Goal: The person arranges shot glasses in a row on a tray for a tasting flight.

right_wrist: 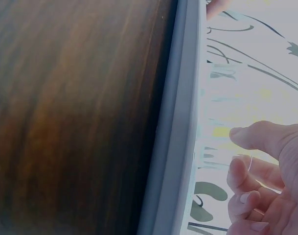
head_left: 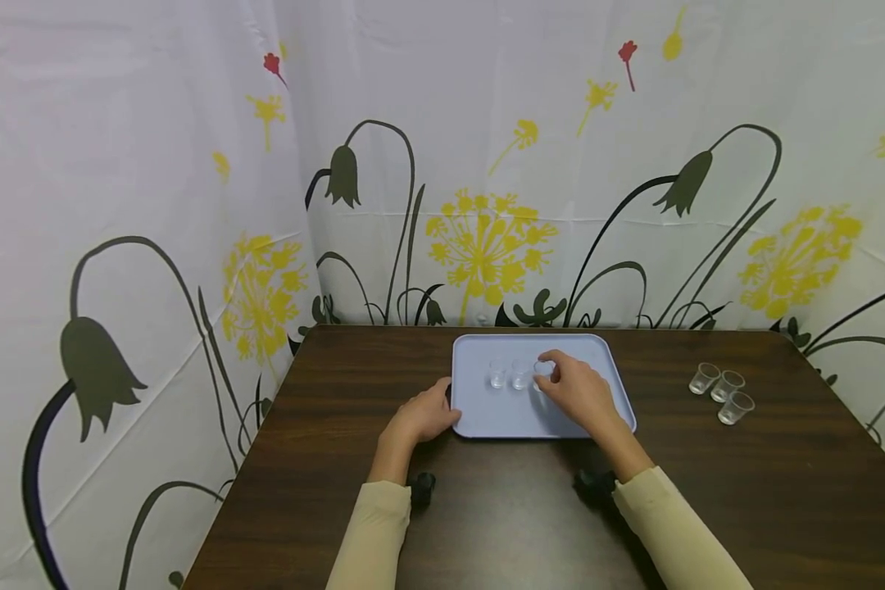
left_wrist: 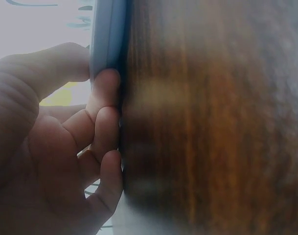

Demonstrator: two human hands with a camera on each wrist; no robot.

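Note:
A light blue tray [head_left: 479, 418] lies on the table with three small clear plastic cups in a row on it: a left cup [head_left: 497, 374], a middle cup [head_left: 520, 375] and a right cup [head_left: 543, 370]. My left hand [head_left: 422, 412] holds the tray's left edge, thumb at the rim [left_wrist: 101, 44] and fingers curled against its side. Over the right cup is my right hand [head_left: 578, 389], thumb and forefinger spread apart on either side of it. In the right wrist view a gap shows between thumb [right_wrist: 251, 137] and fingers.
Three more clear cups [head_left: 730, 385] stand grouped on the dark wooden table [head_left: 324, 459], right of the tray. Behind the table's back edge hangs a white curtain [head_left: 442, 65] printed with flowers. Dark devices [head_left: 422, 489] are strapped at both wrists.

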